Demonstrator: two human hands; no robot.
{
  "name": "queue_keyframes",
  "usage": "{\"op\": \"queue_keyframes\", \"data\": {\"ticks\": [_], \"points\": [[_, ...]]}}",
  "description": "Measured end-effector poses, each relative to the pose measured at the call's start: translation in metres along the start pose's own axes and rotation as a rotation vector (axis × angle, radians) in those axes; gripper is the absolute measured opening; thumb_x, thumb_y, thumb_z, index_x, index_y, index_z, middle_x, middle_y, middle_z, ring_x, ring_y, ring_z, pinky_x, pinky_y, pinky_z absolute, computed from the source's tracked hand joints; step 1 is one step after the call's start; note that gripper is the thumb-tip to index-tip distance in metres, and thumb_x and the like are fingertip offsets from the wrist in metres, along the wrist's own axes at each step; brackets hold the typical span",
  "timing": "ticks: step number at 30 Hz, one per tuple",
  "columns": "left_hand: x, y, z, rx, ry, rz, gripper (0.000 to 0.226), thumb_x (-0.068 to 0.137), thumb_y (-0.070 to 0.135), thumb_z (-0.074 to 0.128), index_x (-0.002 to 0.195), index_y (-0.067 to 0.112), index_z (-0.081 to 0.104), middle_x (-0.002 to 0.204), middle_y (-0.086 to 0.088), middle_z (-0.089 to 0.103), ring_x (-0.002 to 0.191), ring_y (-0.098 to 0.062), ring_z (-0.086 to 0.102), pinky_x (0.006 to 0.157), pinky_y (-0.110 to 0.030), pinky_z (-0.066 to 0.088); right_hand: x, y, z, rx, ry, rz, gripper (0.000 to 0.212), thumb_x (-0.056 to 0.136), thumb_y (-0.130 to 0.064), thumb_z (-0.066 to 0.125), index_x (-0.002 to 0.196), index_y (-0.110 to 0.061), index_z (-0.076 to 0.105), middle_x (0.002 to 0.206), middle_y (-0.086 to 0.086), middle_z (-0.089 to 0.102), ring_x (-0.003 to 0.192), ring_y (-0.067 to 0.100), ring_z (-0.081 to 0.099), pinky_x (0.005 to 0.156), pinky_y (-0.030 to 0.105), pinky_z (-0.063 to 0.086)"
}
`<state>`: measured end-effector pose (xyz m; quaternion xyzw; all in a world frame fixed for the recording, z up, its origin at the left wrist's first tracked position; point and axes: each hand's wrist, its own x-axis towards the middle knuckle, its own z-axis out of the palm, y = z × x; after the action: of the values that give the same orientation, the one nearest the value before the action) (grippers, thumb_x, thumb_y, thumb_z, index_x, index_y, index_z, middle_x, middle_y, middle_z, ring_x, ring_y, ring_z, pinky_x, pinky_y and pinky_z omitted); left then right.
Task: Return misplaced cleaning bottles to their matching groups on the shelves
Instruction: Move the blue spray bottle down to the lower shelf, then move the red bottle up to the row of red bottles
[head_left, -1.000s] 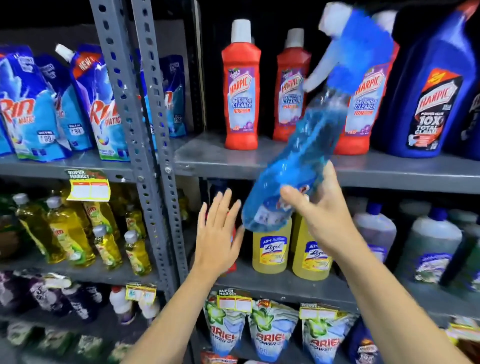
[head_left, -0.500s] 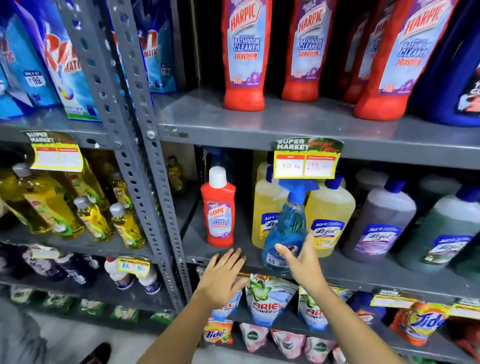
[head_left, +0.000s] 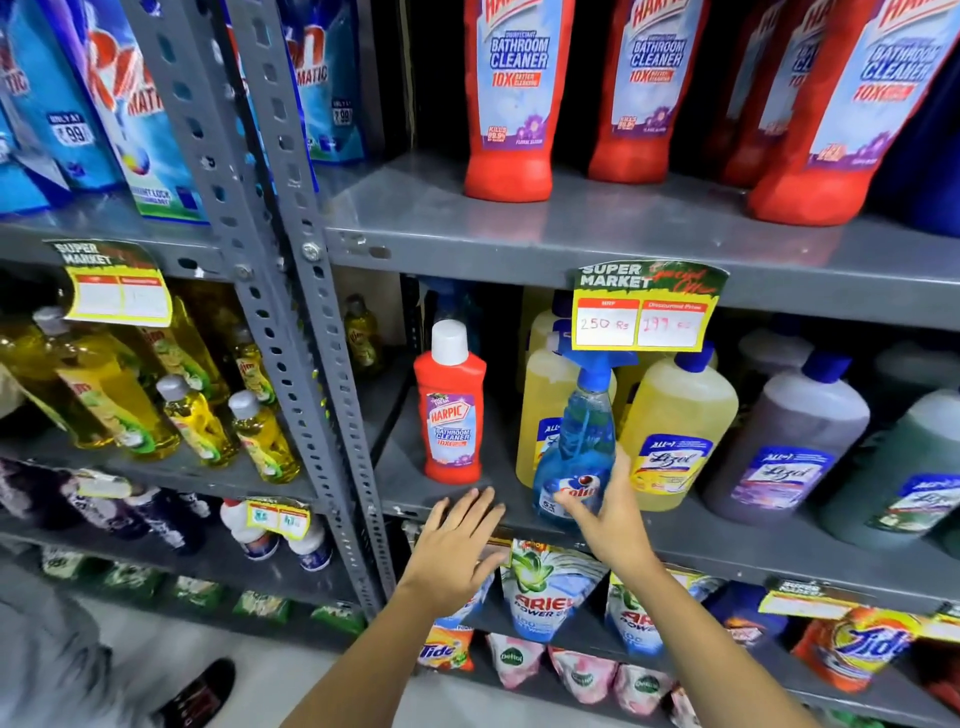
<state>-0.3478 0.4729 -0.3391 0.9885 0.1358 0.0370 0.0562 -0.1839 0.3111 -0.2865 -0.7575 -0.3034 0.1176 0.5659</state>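
On the middle shelf (head_left: 467, 499), right hand (head_left: 610, 512) grips the upright blue spray bottle (head_left: 574, 447). Left hand (head_left: 457, 545) open, empty, below the red bottle (head_left: 451, 410).

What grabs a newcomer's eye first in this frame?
Probably the blue spray bottle standing at the front of the middle shelf, with the right hand on its base, in front of the yellow Lizol bottles. Next, the lone small red Harpic bottle to its left, while bigger red Harpic bottles line the shelf above. The left hand hovers open below it, at the shelf edge.
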Motion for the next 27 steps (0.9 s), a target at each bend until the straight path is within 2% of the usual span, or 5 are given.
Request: {"op": "queue_keyframes", "data": {"ticks": [11,16,20,24,27], "points": [[-0.001,-0.001,0.001,0.005,0.021,0.001,0.064,0.099,0.059,0.021,0.153,0.026,0.016,0.163,0.006,0.008,0.148,-0.013,0.001,0.119,-0.042,0.002,-0.006,0.017,-0.001,-0.156,0.013,0.088,0.07,0.08,-0.013,0.079,0.124,-0.038,0.031,0.116,-0.011,0.061,0.108,0.006,0.062,0.072,0.0,0.044],[-0.005,-0.005,-0.007,-0.043,0.041,0.051,0.059,0.101,0.052,0.024,0.152,0.023,0.022,0.162,0.005,0.013,0.148,-0.012,0.003,0.121,-0.038,0.002,-0.017,-0.002,-0.007,-0.215,0.139,0.105,0.101,0.066,-0.032,0.09,0.144,-0.018,0.029,0.131,0.002,0.053,0.12,0.016,0.054,0.092,0.037,0.052],[-0.018,-0.022,-0.013,-0.055,0.153,0.042,0.053,0.102,0.045,0.03,0.147,0.017,0.036,0.159,0.001,0.025,0.147,-0.012,0.013,0.12,-0.033,0.003,-0.032,-0.043,0.004,-0.231,0.381,-0.217,0.053,0.08,-0.049,0.071,0.124,-0.032,0.046,0.096,-0.018,0.051,0.091,0.001,0.054,0.074,0.021,0.047],[-0.028,-0.037,-0.011,-0.028,0.102,-0.005,0.058,0.102,0.048,0.028,0.151,0.016,0.027,0.161,-0.001,0.018,0.148,-0.014,0.007,0.119,-0.032,-0.004,-0.018,-0.088,0.038,-0.272,0.266,-0.5,0.026,0.088,-0.035,0.062,0.111,-0.023,0.055,0.092,-0.015,0.048,0.083,0.001,0.05,0.075,0.021,0.047],[-0.028,-0.039,-0.008,-0.022,0.071,-0.001,0.063,0.101,0.054,0.024,0.152,0.017,0.021,0.162,-0.002,0.015,0.148,-0.016,0.003,0.121,-0.036,-0.004,0.002,-0.106,0.067,-0.308,0.016,-0.28,0.062,0.084,-0.036,0.07,0.136,-0.016,0.043,0.117,0.0,0.051,0.103,0.012,0.055,0.085,0.034,0.053]]}}
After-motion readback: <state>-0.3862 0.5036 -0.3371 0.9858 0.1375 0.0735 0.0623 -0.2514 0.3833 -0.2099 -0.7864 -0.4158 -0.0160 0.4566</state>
